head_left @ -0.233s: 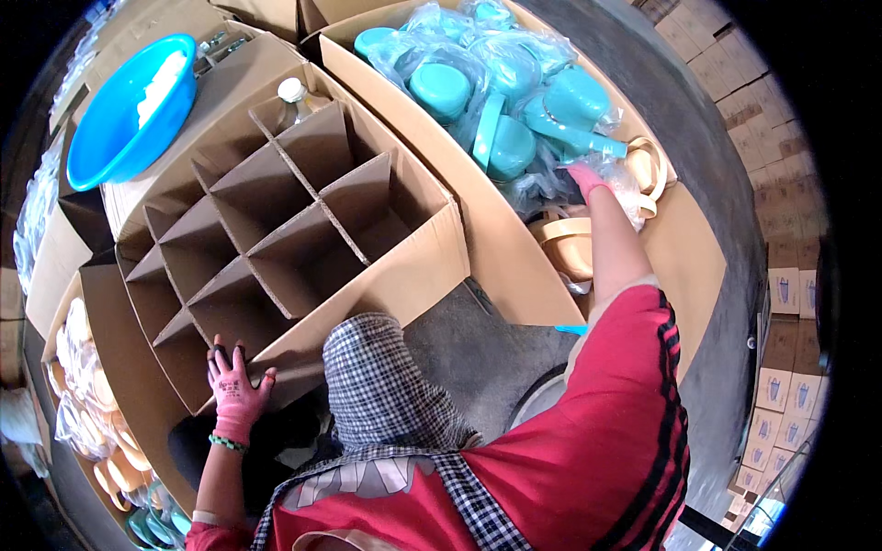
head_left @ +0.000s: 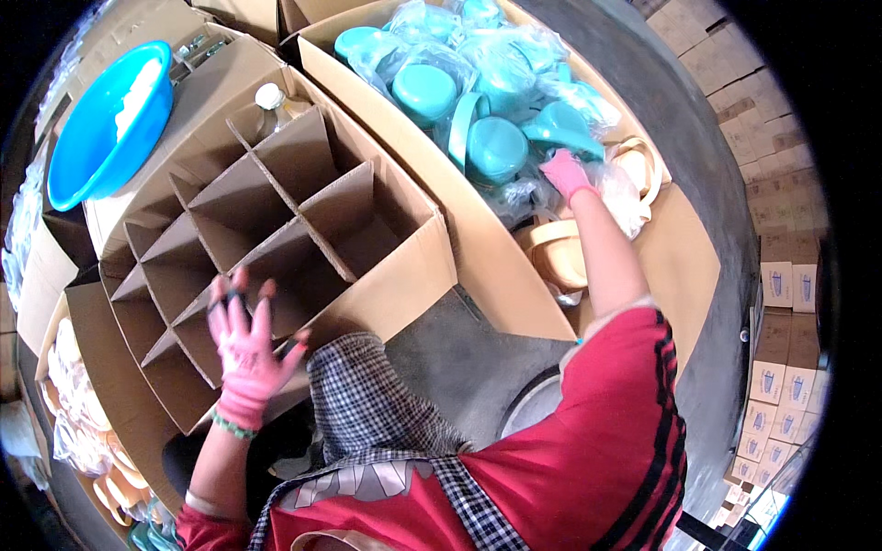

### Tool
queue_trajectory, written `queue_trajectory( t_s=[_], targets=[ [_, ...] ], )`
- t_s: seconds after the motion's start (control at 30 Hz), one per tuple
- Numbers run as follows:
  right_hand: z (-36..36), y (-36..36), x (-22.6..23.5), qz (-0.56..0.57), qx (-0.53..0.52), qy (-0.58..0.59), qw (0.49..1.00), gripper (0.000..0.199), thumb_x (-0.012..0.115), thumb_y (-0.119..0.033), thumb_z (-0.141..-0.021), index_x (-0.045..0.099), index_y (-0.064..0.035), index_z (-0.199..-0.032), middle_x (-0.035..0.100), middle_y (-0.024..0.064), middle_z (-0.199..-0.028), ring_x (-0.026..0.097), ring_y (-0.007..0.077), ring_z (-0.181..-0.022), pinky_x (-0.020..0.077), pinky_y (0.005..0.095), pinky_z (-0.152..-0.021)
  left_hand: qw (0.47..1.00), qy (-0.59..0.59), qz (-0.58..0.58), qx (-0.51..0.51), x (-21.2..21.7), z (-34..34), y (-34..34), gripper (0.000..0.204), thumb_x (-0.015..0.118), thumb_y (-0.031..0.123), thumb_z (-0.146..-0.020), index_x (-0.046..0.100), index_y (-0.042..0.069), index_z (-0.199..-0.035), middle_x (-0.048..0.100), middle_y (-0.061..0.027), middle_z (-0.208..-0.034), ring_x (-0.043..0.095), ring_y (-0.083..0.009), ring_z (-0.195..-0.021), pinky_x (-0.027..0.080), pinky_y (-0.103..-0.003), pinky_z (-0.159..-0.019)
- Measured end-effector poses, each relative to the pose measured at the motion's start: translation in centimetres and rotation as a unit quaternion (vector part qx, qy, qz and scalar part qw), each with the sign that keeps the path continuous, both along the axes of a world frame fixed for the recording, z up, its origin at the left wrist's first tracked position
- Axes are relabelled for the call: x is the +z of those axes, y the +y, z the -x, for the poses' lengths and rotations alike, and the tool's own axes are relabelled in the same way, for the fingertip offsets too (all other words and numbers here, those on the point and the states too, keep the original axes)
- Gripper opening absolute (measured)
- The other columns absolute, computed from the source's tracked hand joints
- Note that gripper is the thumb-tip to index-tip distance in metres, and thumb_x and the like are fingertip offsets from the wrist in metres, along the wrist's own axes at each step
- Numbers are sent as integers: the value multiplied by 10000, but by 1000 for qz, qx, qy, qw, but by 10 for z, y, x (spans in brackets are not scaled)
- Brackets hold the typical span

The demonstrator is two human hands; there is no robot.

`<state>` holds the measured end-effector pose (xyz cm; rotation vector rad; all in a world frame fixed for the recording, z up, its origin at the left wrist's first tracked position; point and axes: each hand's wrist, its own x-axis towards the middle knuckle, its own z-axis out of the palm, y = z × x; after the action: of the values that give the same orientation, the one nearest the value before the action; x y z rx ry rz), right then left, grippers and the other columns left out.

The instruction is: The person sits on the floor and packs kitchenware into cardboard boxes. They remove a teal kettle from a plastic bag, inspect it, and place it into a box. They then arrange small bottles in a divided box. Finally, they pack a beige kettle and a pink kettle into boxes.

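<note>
My left hand (head_left: 246, 356), in a pink glove with dark fingertips, is raised over the near left part of a divided cardboard box (head_left: 363, 312). Its fingers are spread and hold nothing. Cardboard dividers (head_left: 262, 174) split this box into several compartments; a white-capped bottle or jar (head_left: 269, 97) stands at its far corner. My right hand (head_left: 567, 174), also pink-gloved, is closed inside a second carton (head_left: 501, 275), among clear plastic bags (head_left: 524, 197) and just below a teal piece with a handle (head_left: 562, 127). What its fingers grip is hidden. Cream-coloured handled pieces (head_left: 559, 253) lie beside that wrist.
Several teal rounded pieces (head_left: 424, 90) in clear bags fill the far part of the right carton. A blue basin (head_left: 83, 156) with white contents stands far left. Another carton of bagged cream pieces (head_left: 78, 390) is at the left. Stacked cartons (head_left: 772, 390) line the right side.
My left hand has lifted off the divided box's near edge and moved up over it. My right hand has drawn up out of the plastic, now closed, and the handled teal piece has tilted.
</note>
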<state>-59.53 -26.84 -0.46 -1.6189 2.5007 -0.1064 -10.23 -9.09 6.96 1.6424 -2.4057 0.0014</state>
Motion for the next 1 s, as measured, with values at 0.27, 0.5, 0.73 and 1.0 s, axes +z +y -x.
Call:
queue_trajectory(
  t_s=[0.27, 0.5, 0.73, 1.0],
  targets=[
    [7, -3, 85, 483, 35, 184, 855, 423, 555, -350, -749, 522, 21, -951, 532, 220, -922, 486, 381, -908, 384, 416, -802, 990, 33, -137, -15, -73, 83, -43, 825, 642, 406, -631, 273, 53, -1279, 181, -264, -1318, 210, -436, -1193, 222, -512, -956],
    [29, -50, 112, -64, 136, -110, 983, 448, 498, -384, -769, 562, 35, -914, 587, 220, -901, 559, 338, -870, 423, 387, -759, 984, 40, -173, -21, -70, 83, -45, 834, 659, 393, -615, 282, 46, -1273, 162, -260, -1325, 218, -441, -1191, 246, -508, -948],
    [60, -134, 34, 88, -26, -134, 987, 661, 582, -511, -687, 554, 105, -924, 589, 221, -825, 573, 262, -839, 408, 370, -751, 983, 49, -177, -31, -70, 81, -48, 815, 657, 407, -612, 313, 30, -1248, 170, -273, -1315, 237, -473, -1164, 247, -512, -943],
    [65, -128, 13, 244, -95, -163, 951, 564, 662, -359, -659, 545, 51, -1028, 568, 187, -1011, 543, 286, -916, 401, 354, -810, 983, 54, -173, -31, -68, 79, -49, 790, 639, 421, -633, 327, 30, -1243, 200, -278, -1297, 251, -454, -1161, 248, -506, -941]
  ],
)
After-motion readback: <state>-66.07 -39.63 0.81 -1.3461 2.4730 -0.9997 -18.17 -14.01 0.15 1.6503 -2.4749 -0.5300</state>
